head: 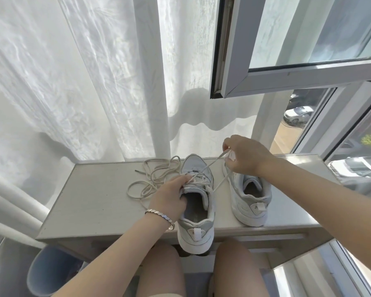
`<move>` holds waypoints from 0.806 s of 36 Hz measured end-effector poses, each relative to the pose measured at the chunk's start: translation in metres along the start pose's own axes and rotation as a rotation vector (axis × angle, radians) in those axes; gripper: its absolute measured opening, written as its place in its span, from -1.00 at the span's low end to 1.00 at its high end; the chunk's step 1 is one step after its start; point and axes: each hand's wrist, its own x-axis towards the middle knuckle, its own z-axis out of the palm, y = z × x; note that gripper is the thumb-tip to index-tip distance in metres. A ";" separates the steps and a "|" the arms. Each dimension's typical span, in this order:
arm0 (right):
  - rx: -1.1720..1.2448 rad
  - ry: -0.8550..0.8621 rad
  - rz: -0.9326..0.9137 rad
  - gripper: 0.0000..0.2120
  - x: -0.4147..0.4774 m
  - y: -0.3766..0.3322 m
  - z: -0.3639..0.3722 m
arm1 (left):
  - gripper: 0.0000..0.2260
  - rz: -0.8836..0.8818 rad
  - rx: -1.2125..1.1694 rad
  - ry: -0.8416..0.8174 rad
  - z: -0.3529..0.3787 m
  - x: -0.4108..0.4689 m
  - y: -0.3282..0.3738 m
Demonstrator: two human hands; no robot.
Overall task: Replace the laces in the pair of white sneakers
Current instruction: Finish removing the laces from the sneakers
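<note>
A loose beige shoelace lies in tangled loops on the pale grey counter, just left of the left hand's fingers. A sheer white curtain hangs beyond them, and an open white-framed window sash juts out above the right hand. A silver link bracelet circles the left wrist.

The left hand grips the tongue and collar of the nearer white mesh sneaker, its fingers curled over the lacing. This shoe lies lengthwise away from the person, toe toward the curtain, heel overhanging the counter's front edge.

The right hand's fingers pinch a beige threaded lace, which runs taut up and to the right from the eyelets. Beneath those fingers stands the second white sneaker, parallel to the first, with its toe end hidden by the hand.
</note>
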 end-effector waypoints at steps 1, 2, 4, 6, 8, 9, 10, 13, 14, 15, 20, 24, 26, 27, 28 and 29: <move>0.048 -0.064 0.000 -0.67 -0.001 -0.003 0.003 | -0.53 -0.003 -0.003 0.009 -0.002 0.000 0.000; 0.066 -0.119 0.001 -0.57 -0.004 -0.006 0.006 | -0.53 -0.007 0.004 0.021 -0.005 0.001 -0.001; 0.079 -0.120 -0.029 -0.52 -0.013 -0.010 0.010 | -0.52 -0.023 0.018 0.034 -0.012 0.002 0.000; 0.162 -0.028 -0.123 -0.64 -0.025 -0.013 0.013 | -0.50 -0.023 -0.010 0.041 -0.019 0.000 0.004; 0.235 -0.015 -0.199 -0.80 -0.036 -0.015 0.015 | -0.50 0.019 -0.046 0.086 -0.023 -0.008 0.011; 0.257 -0.041 -0.222 -0.83 -0.041 -0.016 0.017 | -0.52 0.058 -0.057 0.118 -0.023 -0.014 0.015; 0.272 -0.067 -0.236 -0.86 -0.045 -0.018 0.021 | -0.55 0.099 -0.062 0.142 -0.021 -0.020 0.018; 0.285 -0.058 -0.258 -0.84 -0.052 -0.026 0.031 | -0.62 0.247 0.069 0.209 -0.007 -0.035 0.022; 0.279 -0.051 -0.258 -0.82 -0.053 -0.029 0.034 | -0.65 0.300 0.156 0.257 -0.001 -0.038 0.021; 0.274 -0.050 -0.248 -0.80 -0.053 -0.033 0.035 | -0.69 0.334 0.218 0.299 0.004 -0.039 0.019; 0.357 -0.073 -0.121 -0.79 -0.056 -0.045 0.040 | -0.75 0.288 0.192 0.448 0.014 -0.041 0.016; 0.436 -0.075 -0.057 -0.86 -0.057 -0.043 0.043 | -0.79 0.274 0.204 0.497 0.019 -0.038 0.018; 0.639 -0.055 0.032 -0.87 -0.058 -0.041 0.041 | -0.77 0.218 0.198 0.480 0.021 -0.036 0.017; 0.765 -0.061 0.073 -0.84 -0.057 -0.040 0.037 | -0.76 0.185 0.187 0.459 0.022 -0.035 0.016; 0.886 -0.083 0.113 -0.81 -0.057 -0.040 0.032 | -0.74 0.163 0.170 0.446 0.023 -0.034 0.015; 0.965 -0.111 0.148 -0.80 -0.057 -0.040 0.026 | -0.73 0.154 0.148 0.441 0.024 -0.033 0.015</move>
